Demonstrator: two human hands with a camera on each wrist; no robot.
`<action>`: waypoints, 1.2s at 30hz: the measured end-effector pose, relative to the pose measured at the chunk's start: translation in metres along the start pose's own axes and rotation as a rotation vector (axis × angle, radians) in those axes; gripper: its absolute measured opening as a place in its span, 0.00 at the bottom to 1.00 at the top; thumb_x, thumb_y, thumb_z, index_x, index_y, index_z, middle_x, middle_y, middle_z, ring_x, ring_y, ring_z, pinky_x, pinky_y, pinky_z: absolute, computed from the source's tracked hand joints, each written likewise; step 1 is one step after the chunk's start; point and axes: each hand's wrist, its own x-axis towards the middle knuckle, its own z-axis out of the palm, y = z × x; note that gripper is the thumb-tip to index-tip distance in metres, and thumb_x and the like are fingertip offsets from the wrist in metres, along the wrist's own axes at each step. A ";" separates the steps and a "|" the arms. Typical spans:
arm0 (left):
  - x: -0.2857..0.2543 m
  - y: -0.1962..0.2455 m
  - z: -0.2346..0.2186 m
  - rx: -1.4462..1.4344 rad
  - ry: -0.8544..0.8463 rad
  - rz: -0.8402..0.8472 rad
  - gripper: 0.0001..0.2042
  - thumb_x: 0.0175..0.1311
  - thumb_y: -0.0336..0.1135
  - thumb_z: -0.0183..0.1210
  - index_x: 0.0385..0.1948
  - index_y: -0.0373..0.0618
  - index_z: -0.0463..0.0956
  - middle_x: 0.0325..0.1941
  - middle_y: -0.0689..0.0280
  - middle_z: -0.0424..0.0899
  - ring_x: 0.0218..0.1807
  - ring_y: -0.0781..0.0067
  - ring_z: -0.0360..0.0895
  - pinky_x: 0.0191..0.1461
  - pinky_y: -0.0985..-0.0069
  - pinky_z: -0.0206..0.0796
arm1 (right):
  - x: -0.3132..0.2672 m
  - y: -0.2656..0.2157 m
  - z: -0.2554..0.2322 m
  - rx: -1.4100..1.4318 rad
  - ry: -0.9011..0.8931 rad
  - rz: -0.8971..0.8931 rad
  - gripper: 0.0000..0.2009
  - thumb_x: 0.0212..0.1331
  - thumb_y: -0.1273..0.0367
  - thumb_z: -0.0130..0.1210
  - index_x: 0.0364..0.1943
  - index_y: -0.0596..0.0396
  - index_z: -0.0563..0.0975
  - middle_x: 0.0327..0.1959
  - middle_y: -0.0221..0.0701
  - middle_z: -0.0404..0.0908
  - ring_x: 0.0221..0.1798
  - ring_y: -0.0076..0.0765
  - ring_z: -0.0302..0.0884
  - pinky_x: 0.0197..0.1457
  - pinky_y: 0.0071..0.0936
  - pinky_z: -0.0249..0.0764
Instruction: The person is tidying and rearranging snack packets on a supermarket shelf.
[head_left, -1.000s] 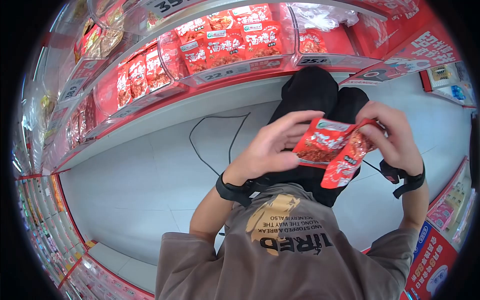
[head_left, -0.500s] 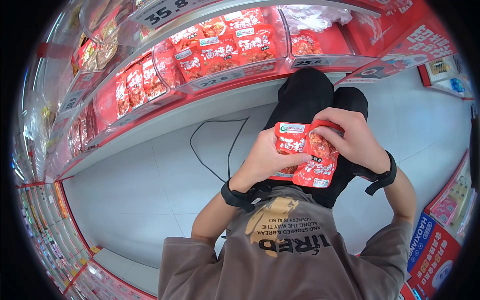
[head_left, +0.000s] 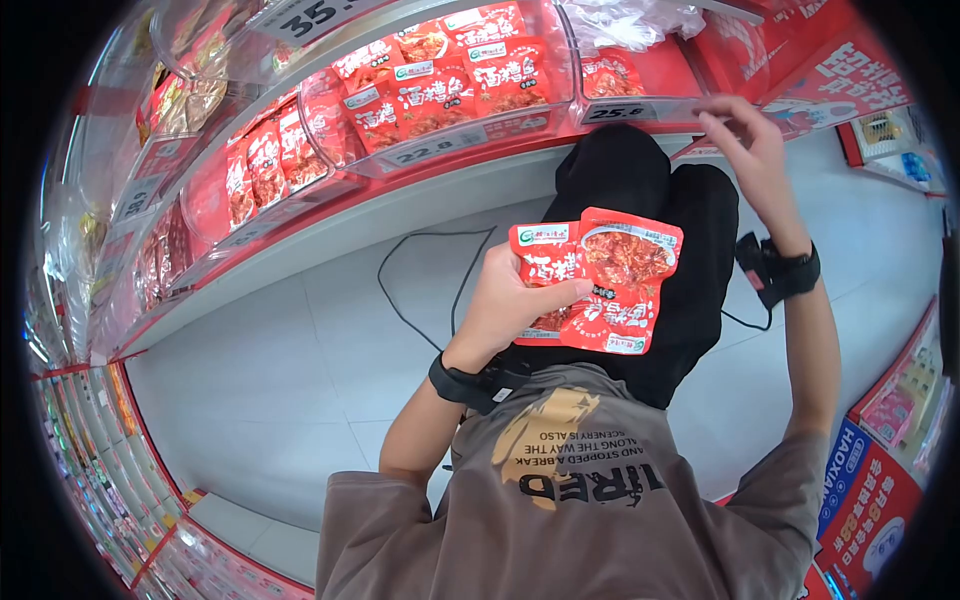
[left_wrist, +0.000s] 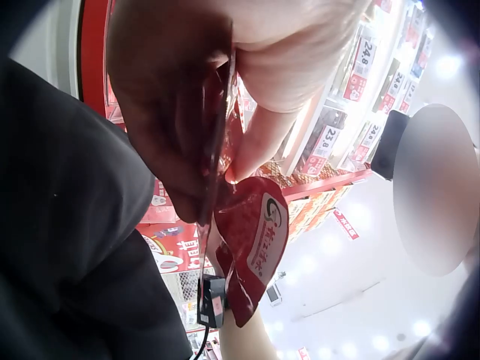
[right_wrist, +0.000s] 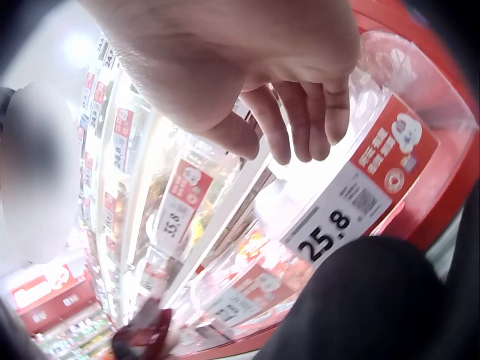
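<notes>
Two red packets overlap in the left hand (head_left: 510, 312), whose thumb lies across their front; the front packet (head_left: 628, 275) shows a food picture, and the rear packet (head_left: 548, 262) sticks out on its left. From the left wrist view, the left hand (left_wrist: 217, 82) pinches the packets (left_wrist: 255, 247) edge-on. Holding nothing, the right hand (head_left: 752, 150) is raised near the shelf edge, right of the 25.8 label (head_left: 622, 113). In the right wrist view the right hand (right_wrist: 255, 75) hangs with loosely bent fingers above the 25.8 label (right_wrist: 326, 229).
Red packets (head_left: 435, 92) stand in clear shelf bins, with a single packet (head_left: 610, 75) and clear plastic (head_left: 630, 25) in the bin at right. The person's black-clad knees (head_left: 615, 180) are close to the shelf. A black cable (head_left: 385, 275) lies on the floor.
The right hand has let go of the front packet and moved up and right to the shelf. The left hand now holds both packets, which have shifted slightly left.
</notes>
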 end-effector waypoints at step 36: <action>0.000 0.012 -0.018 0.044 -0.067 -0.183 0.16 0.47 0.26 0.68 0.38 0.36 0.75 0.34 0.65 0.83 0.34 0.83 0.79 0.38 0.82 0.72 | 0.122 0.069 0.037 0.329 -0.326 0.514 0.24 0.52 0.68 0.61 0.51 0.64 0.66 0.32 0.25 0.71 0.29 0.14 0.67 0.33 0.15 0.67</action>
